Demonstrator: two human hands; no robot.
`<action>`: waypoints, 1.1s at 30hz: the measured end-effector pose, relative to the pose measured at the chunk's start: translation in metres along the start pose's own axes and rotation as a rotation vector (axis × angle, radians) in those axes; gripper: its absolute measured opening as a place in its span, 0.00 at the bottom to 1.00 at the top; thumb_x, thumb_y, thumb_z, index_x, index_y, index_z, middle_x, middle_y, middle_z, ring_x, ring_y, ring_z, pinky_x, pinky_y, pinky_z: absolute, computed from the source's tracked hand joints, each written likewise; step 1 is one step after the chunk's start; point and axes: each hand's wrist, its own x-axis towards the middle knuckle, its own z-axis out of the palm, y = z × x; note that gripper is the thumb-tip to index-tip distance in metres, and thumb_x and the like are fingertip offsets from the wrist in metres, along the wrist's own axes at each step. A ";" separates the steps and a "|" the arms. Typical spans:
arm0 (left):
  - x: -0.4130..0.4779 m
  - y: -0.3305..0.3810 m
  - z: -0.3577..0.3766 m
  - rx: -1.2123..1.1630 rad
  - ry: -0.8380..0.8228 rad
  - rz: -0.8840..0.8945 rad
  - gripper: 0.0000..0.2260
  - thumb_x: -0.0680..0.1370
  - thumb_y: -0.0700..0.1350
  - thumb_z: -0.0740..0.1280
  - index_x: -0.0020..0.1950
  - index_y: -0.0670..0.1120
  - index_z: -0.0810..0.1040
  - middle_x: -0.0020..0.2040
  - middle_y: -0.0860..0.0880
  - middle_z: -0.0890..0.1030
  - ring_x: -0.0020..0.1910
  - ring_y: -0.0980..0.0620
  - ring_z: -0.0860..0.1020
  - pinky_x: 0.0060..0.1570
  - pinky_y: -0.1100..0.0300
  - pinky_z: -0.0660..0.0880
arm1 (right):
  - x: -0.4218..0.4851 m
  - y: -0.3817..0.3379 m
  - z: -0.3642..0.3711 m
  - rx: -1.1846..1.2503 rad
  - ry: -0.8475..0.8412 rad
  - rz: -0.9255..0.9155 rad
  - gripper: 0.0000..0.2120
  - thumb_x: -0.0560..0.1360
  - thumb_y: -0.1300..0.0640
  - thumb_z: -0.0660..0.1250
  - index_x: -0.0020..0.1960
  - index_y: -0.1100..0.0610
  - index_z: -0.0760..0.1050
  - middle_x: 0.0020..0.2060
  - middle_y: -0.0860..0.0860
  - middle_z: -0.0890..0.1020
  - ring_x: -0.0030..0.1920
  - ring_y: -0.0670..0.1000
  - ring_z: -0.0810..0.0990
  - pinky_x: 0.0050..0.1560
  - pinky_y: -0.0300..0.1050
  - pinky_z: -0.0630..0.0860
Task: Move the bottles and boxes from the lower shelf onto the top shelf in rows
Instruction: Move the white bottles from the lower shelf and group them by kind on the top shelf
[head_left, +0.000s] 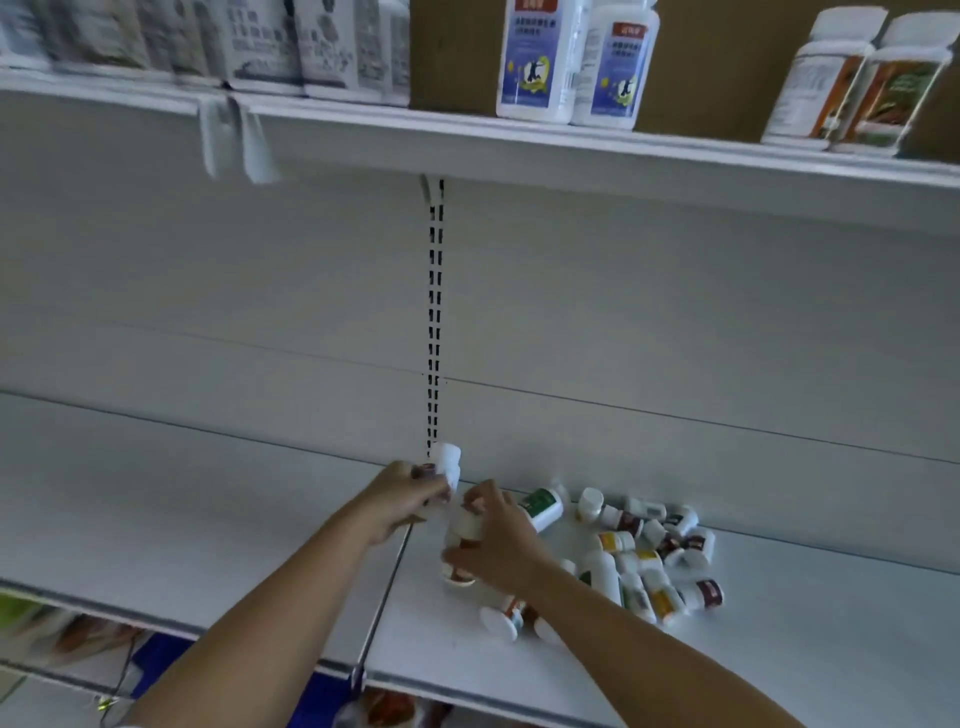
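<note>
Several small white bottles (652, 561) lie in a loose pile on the lower shelf (208, 509), right of centre. My left hand (400, 499) holds a small white bottle (448, 462) upright just above that shelf. My right hand (498, 540) grips another white bottle (462, 540) with a brown label, close beside the left hand. The top shelf (467, 145) runs across the upper view. On it stand grey boxes (291, 47) at left, two blue-labelled bottles (576, 62) in the middle and two brown-labelled bottles (857, 88) at right.
A slotted upright rail (435, 322) runs down the white back panel between the shelves. A paper tag (234, 137) hangs from the top shelf's front edge. Coloured goods show blurred on a shelf below at bottom left (78, 634).
</note>
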 end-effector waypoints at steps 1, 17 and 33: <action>-0.016 0.010 -0.005 -0.027 -0.015 0.015 0.14 0.62 0.48 0.69 0.44 0.44 0.79 0.37 0.48 0.79 0.38 0.51 0.78 0.43 0.58 0.75 | -0.007 -0.009 -0.011 0.113 0.022 0.012 0.27 0.65 0.51 0.77 0.58 0.49 0.65 0.47 0.49 0.77 0.45 0.50 0.77 0.45 0.45 0.76; -0.304 0.188 -0.016 -0.136 -0.354 0.550 0.22 0.64 0.57 0.69 0.51 0.45 0.78 0.39 0.46 0.84 0.36 0.50 0.81 0.40 0.56 0.77 | -0.249 -0.200 -0.187 0.742 0.193 -0.289 0.15 0.67 0.49 0.65 0.54 0.44 0.74 0.44 0.56 0.80 0.40 0.50 0.79 0.38 0.47 0.78; -0.301 0.363 0.002 0.327 -0.076 0.943 0.13 0.70 0.54 0.73 0.52 0.53 0.82 0.49 0.50 0.85 0.51 0.50 0.83 0.61 0.43 0.75 | -0.225 -0.216 -0.344 0.516 0.381 -0.374 0.17 0.68 0.45 0.64 0.55 0.46 0.75 0.42 0.46 0.83 0.46 0.47 0.81 0.62 0.59 0.76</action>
